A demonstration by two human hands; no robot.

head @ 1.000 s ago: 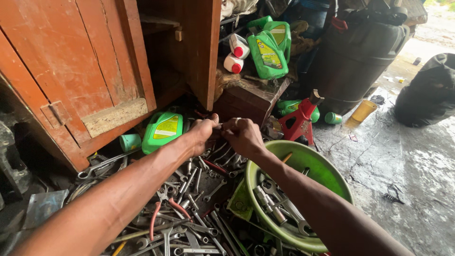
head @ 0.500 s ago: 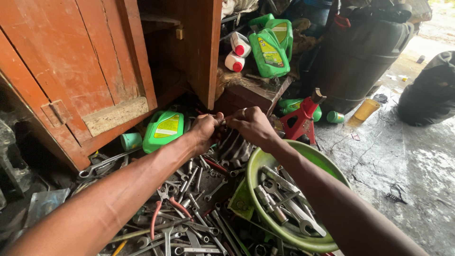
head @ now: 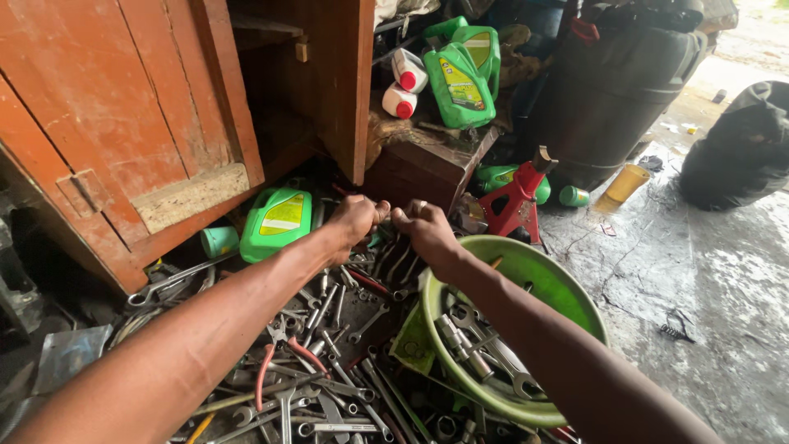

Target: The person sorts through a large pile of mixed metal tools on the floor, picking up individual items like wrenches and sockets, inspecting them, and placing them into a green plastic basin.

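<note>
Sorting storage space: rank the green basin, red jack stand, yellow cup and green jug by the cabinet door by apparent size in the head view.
1. green basin, nearest the camera, so flattered
2. green jug
3. red jack stand, close to the jug; unsure
4. yellow cup

Glossy plastic basin [head: 567,288], metal wrenches [head: 345,312]

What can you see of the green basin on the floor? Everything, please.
The green basin is a round, shallow bowl, plastic by its look, with a scuffed and grimy rim. It sits upright on the floor at the right edge of the spread of loose wrenches, in front of the red jack stand. Inside lie several metal wrenches and sockets. The person's right forearm passes over it; whether they touch cannot be told. Its near rim is partly hidden by that arm.
</note>
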